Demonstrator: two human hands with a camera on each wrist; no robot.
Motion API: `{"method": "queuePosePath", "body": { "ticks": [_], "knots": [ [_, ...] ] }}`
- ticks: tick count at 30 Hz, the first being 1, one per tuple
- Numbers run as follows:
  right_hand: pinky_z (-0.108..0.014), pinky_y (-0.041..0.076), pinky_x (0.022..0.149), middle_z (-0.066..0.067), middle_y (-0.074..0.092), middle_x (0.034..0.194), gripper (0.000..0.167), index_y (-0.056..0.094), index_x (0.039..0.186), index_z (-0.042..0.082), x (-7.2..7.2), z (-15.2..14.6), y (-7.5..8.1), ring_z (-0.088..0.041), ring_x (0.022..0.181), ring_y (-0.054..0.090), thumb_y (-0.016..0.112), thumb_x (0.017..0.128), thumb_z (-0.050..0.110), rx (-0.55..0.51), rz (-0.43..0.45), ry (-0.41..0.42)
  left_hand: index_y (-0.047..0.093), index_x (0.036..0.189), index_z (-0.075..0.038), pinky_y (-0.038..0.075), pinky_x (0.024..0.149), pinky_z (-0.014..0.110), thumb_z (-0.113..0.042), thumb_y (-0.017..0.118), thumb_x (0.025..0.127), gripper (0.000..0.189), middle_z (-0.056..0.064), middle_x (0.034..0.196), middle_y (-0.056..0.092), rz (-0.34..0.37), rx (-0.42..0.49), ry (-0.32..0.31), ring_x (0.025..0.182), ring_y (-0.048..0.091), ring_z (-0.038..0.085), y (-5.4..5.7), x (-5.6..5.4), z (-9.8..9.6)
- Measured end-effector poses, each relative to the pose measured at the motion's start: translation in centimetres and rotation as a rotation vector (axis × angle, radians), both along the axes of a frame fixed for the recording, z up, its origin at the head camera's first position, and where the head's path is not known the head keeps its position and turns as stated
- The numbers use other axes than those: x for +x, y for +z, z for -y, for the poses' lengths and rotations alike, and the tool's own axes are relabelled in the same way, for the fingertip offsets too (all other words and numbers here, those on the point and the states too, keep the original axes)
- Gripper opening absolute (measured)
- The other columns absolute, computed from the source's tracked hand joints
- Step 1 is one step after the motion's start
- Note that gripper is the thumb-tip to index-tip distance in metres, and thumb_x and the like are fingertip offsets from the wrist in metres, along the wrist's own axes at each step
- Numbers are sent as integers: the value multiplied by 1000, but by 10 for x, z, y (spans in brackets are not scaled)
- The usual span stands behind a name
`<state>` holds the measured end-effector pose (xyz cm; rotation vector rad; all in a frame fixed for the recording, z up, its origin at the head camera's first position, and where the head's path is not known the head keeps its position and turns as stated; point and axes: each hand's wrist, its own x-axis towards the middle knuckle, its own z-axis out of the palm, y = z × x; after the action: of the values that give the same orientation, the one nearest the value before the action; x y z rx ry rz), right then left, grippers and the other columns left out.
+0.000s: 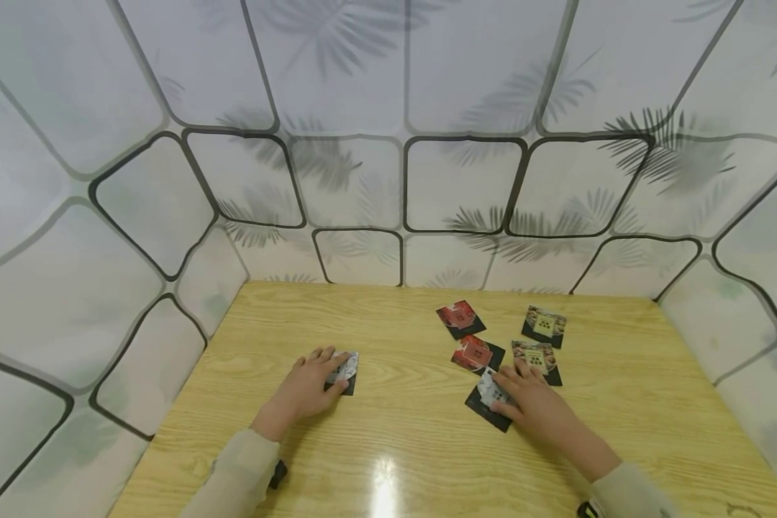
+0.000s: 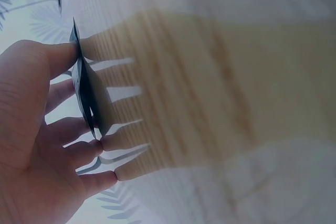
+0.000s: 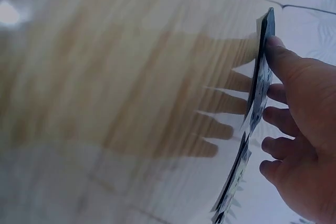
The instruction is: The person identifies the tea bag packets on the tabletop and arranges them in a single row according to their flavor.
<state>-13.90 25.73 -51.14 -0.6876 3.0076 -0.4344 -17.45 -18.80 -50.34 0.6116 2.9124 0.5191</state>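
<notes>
My left hand [image 1: 306, 386] lies spread over a small square packet with a silver and black face [image 1: 351, 365]. In the left wrist view the thumb presses one edge of this packet [image 2: 86, 90], and the fingers fan out toward the tabletop. My right hand [image 1: 539, 404] rests with its thumb on another silver and black packet [image 1: 482, 404]; in the right wrist view the thumb touches the upper end of that packet [image 3: 261, 72]. Its other fingers stretch over the near edge of a packet with a yellow label [image 1: 532, 352]. Part of each silver packet is hidden under a hand.
Two overlapping red and black packets [image 1: 461, 319] lie beyond my right hand. Farther right is a second yellow-labelled packet [image 1: 545, 327]. The wooden table [image 1: 401, 410] meets pale patterned walls [image 1: 453, 183] at the back and sides.
</notes>
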Motion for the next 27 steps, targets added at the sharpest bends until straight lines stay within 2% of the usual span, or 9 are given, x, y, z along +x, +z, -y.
{"method": "queuePosePath", "body": {
  "ticks": [6, 14, 19, 27],
  "knots": [
    [-70, 32, 121, -23, 55, 155, 55, 59, 151, 6, 3, 11, -2, -53, 150, 40, 63, 105, 37, 11, -2, 34, 49, 159, -13, 32, 118, 75, -32, 62, 108, 56, 29, 163, 42, 3, -4, 3, 151, 38, 52, -1, 0, 1],
    [-66, 41, 117, -23, 59, 152, 46, 61, 148, 4, 1, 26, -2, -48, 144, 51, 63, 106, 24, 10, -27, 134, 47, 160, -14, 32, 119, 74, -35, 60, 108, 57, 28, 164, 41, 12, -18, 8, 153, 37, 52, 0, 0, 1],
    [-63, 43, 116, -22, 60, 151, 44, 62, 147, 4, 1, 37, -1, -45, 144, 52, 64, 105, 16, 15, -54, 170, 48, 160, -13, 32, 118, 74, -34, 61, 108, 57, 27, 165, 41, 12, -11, 1, 153, 36, 52, 2, 0, 1],
    [-60, 45, 115, -22, 59, 152, 42, 62, 147, 3, -2, 53, 1, -47, 143, 52, 62, 105, 13, 6, -48, 204, 45, 161, -12, 31, 120, 74, -35, 60, 109, 59, 25, 166, 40, 8, -3, -10, 153, 35, 52, 5, 0, 2]
  ]
}}
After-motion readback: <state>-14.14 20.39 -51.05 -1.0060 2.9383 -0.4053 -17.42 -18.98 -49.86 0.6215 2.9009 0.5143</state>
